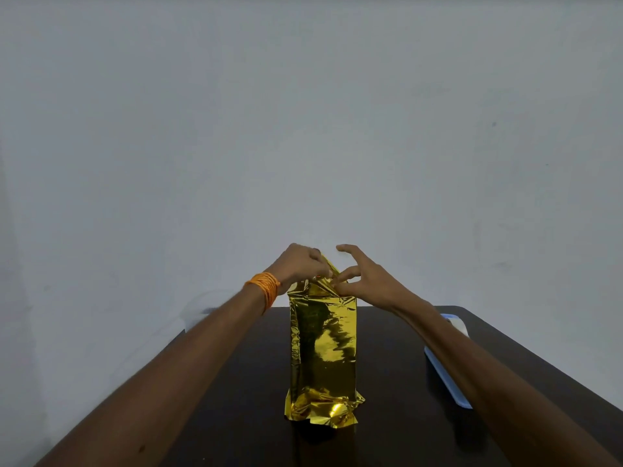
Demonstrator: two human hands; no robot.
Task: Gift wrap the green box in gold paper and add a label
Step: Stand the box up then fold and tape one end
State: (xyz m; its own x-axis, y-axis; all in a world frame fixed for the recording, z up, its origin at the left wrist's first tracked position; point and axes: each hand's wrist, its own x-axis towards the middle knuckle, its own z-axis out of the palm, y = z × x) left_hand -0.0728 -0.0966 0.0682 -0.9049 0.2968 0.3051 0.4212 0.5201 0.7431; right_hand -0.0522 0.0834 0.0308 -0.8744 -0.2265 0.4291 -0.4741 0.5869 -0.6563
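Two hands meet at the top flap. The left hand [301,264] curls its fingers over the gold paper [323,348]; the right hand [365,281] pinches a fold, other fingers splayed. Beneath them the green box stands upright, wholly covered. A slipped pinch could let the foil spring open or tear, and a hard press might topple the tall parcel toward the blue tray [448,385].

Paper [322,348] was gold metallic foil: mirror-glossy, crinkled at the top and bottom folds, smoother on the front face. Tabletop [246,382] was dark, smooth, low sheen. Tray [450,385] looked like matt blue plastic. Wristband [264,286] was orange wound thread.
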